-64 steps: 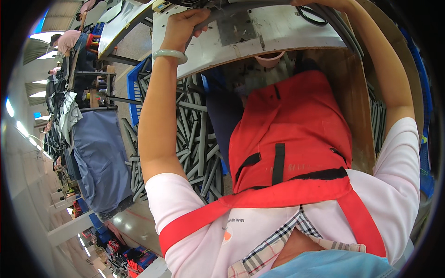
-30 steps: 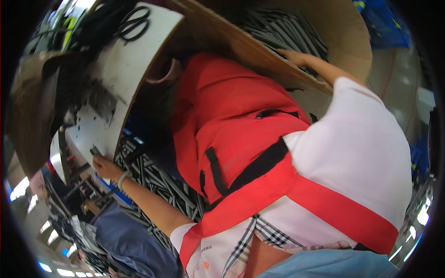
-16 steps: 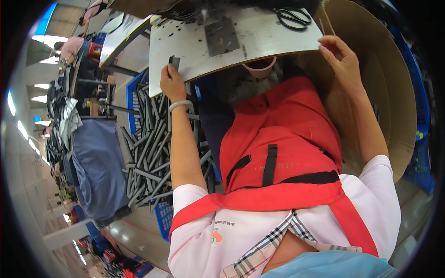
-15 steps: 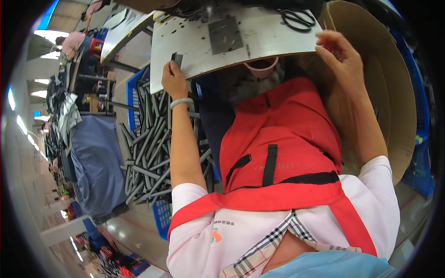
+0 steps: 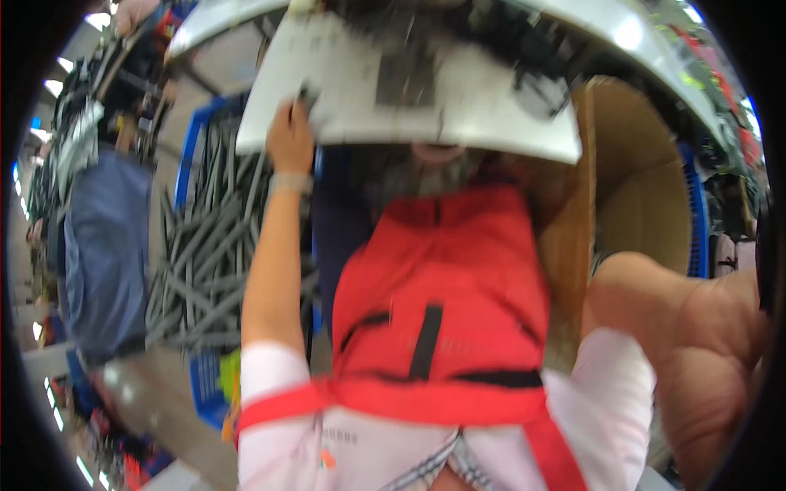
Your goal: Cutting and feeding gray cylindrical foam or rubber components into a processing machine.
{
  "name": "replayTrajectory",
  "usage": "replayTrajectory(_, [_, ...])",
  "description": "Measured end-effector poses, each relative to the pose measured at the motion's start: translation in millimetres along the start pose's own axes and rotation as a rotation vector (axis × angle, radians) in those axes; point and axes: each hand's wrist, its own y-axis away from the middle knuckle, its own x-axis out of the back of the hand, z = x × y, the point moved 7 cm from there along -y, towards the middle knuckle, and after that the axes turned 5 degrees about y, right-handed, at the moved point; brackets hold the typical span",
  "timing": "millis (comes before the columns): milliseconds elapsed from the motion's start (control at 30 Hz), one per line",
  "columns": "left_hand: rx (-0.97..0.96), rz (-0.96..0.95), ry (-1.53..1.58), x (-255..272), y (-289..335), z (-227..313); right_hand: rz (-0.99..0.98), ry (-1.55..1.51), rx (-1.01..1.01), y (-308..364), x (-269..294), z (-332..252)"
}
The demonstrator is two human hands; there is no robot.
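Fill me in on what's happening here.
Someone in a red apron is at a white table. Their left hand is at its near edge, toward the left, holding a small dark piece, blurred. Their right hand is raised close to the camera, fingers out of sight. Grey strips lie heaped at left; a cardboard box stands at right.

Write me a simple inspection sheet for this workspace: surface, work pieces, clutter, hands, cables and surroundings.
Surface: white table bearing a dark plate.
Work pieces: grey strips heaped at the blue crate; a small dark piece at the table's left.
Clutter: scissors, blurred, at the table's right.
Hands: left hand holds the dark piece; right hand is raised close to the camera, fingers unclear.
Cables: nothing seen.
Surroundings: cardboard box on the right, blue cloth on the left.
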Motion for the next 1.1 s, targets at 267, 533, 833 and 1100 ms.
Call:
replayTrajectory(267, [0.025, 0.098, -0.032, 2, 28, -24, 0.263, 0.323, 0.468, -71, -4, -41])
replayTrajectory(533, [0.027, 0.131, -0.033, 46, 21, -17, 0.025, 0.093, 0.430, -3, 55, -22])
replayTrajectory(833, [-0.053, 0.176, 0.070, 14, 12, -17, 0.225, -0.017, 0.124, -14, -11, 45])
replayTrajectory(1100, [-0.021, 0.146, 0.143, 23, 25, -18, 0.223, 0.079, 0.210, -59, -47, 26])
